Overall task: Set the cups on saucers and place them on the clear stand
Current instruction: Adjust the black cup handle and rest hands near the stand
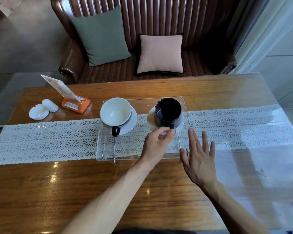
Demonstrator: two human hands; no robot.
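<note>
The left forearm is extended from about 7 o'clock toward the centre, bare, with the wrist slightly bent. The left hand (156,142) is curled, thumb and forefinger pinched together at the fingertips (172,132), the remaining fingers tucked beneath. The right forearm is angled in from 5 o'clock. The right hand (199,159) is held flat and spread, palm down, its fingers (192,137) pointed toward 12 o'clock, nothing being gripped by it.

Left hand (156,142) pinches the black cup (167,112) handle on its saucer (150,121); right hand (199,159) spread.
</note>
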